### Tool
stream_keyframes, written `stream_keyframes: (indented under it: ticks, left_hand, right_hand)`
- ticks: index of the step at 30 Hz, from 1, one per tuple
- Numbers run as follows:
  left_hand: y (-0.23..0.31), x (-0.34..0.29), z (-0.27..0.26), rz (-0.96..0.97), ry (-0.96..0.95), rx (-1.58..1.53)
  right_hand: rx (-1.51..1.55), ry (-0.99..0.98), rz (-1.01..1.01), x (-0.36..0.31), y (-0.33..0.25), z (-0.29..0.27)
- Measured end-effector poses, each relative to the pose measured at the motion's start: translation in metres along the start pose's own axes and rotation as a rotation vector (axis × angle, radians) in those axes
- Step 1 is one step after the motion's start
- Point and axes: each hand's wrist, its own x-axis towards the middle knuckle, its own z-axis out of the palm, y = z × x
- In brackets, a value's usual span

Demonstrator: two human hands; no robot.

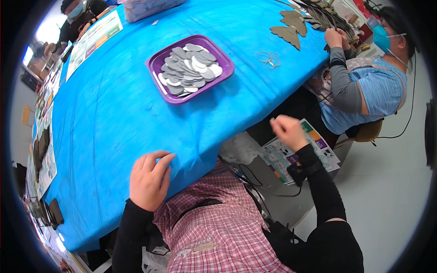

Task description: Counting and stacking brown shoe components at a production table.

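Note:
My left hand (149, 181) is at the near edge of the blue-covered table, its fingers loosely bent and apart, with nothing seen in it. Off the table's right edge, my right hand (290, 132) is raised in the air, slightly blurred, with its fingers curled together. Whatever it may hold is hidden. Farther up the table, beyond both hands, a purple plastic tray (228, 73) holds a heap of flat grey and white oval pieces (187, 68).
Thin pale loops (268, 60) lie right of the tray, with dark leaf-shaped pieces (289, 31) beyond. A co-worker (364, 86) sits at the right, another person (82, 18) far left. A clear bag (148, 8) stands at the back. Printed sheets (291, 159) and cables lie beside my lap.

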Motion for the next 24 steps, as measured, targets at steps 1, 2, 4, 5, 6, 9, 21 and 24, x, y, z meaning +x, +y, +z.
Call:
stream_keyframes:
  ticks: [1,2,4,5,6,9,21,24]
  left_hand:
    - [0.002,0.012,0.010,0.037,-0.018,-0.025]
    - [0.006,0.020,0.017,0.067,-0.037,-0.041]
    - [0.015,0.031,0.027,0.094,-0.085,-0.037]
    - [0.021,0.036,0.024,0.099,-0.108,-0.010]
    - [0.026,0.042,0.027,0.114,-0.098,0.010]
    - [0.040,0.062,0.042,0.207,-0.158,0.009]
    - [0.057,0.157,0.077,0.653,-0.180,-0.230]
    - [0.072,0.161,0.111,0.491,-0.353,-0.163]
  right_hand:
    - [-0.015,-0.032,0.001,-0.016,0.015,0.018]
    - [-0.020,-0.065,-0.004,-0.032,0.031,0.039]
    - [0.044,-0.241,0.223,-0.065,0.066,0.080]
    - [0.028,-0.340,0.256,-0.080,0.085,0.105]
    - [0.000,-0.429,0.299,-0.103,0.114,0.131]
    - [0.123,-0.626,0.522,-0.148,0.161,0.202]
    - [-0.321,-0.512,0.392,-0.329,0.416,0.281]
    - [-0.231,-0.218,0.041,-0.237,0.305,0.352]
